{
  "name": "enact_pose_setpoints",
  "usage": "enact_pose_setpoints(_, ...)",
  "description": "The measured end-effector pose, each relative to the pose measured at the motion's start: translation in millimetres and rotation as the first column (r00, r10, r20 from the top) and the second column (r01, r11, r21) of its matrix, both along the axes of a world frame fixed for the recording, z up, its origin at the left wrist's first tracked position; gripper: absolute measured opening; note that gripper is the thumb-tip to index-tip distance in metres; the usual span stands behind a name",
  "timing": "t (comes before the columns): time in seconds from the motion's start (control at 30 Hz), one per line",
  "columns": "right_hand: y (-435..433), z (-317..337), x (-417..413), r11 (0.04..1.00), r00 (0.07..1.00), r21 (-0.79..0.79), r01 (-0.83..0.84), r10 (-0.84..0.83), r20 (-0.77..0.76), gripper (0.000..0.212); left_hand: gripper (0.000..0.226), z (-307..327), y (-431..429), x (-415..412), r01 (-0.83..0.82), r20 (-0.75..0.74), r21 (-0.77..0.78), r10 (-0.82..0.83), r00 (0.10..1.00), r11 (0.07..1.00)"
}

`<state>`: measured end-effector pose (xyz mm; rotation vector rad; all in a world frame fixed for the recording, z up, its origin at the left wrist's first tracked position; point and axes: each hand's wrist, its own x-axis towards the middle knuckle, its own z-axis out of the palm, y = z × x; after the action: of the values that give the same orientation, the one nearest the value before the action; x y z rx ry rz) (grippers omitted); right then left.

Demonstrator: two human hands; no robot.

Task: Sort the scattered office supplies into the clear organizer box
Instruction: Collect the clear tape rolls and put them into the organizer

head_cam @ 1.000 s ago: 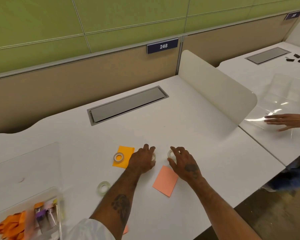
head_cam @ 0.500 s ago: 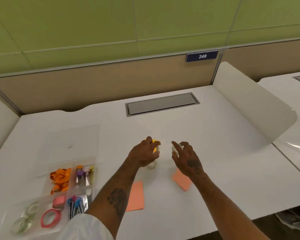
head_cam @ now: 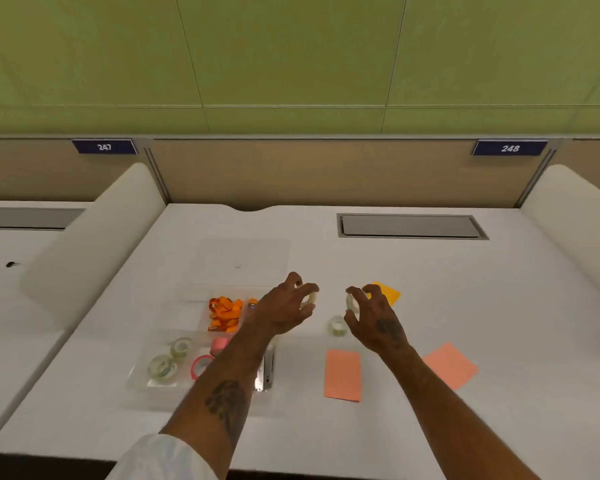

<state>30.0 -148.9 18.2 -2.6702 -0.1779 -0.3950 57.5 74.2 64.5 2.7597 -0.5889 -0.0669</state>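
My left hand (head_cam: pixel 284 308) pinches a small clear tape roll (head_cam: pixel 311 298) above the desk, just right of the clear organizer box (head_cam: pixel 137 375). My right hand (head_cam: pixel 373 317) grips a second clear tape roll (head_cam: pixel 351 302). A third tape roll (head_cam: pixel 337 325) lies on the desk between my hands. The box holds orange clips (head_cam: pixel 225 312), clear tape rolls (head_cam: pixel 163 367), a pink roll (head_cam: pixel 201 365) and other small items; my left forearm hides part of it. An orange sticky note (head_cam: pixel 387 292) lies behind my right hand. Two salmon sticky notes (head_cam: pixel 342 374) (head_cam: pixel 451 365) lie nearer me.
The box's clear lid (head_cam: pixel 243 263) lies flat behind the box. A grey cable hatch (head_cam: pixel 411 226) is set in the white desk at the back right. White curved dividers (head_cam: pixel 94 237) (head_cam: pixel 575 216) bound the desk on both sides.
Both hands have lifted off the desk, each holding a tape roll, and shifted left toward the box. My head turned left, so the organizer box now sits near the middle of the view.
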Motion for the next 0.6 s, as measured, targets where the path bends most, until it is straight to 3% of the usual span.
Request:
enact_pose_setpoints(0.17, 75, 2, -7, 0.999, 0.999, 0.010, -0.042, 0.042, -0.021, 0.045, 0.052, 3, 73, -22, -0.074, 0.024, 0.023, 0.073, 0.997, 0.997)
enact_pose_setpoints(0.6, 250, 1, -34, 0.972, 0.972, -0.014, -0.233, 0.232, -0.046, 0.050, 0.049, -15, 256, -62, -0.168, 0.012, 0.046, 0.167, 0.986, 0.985)
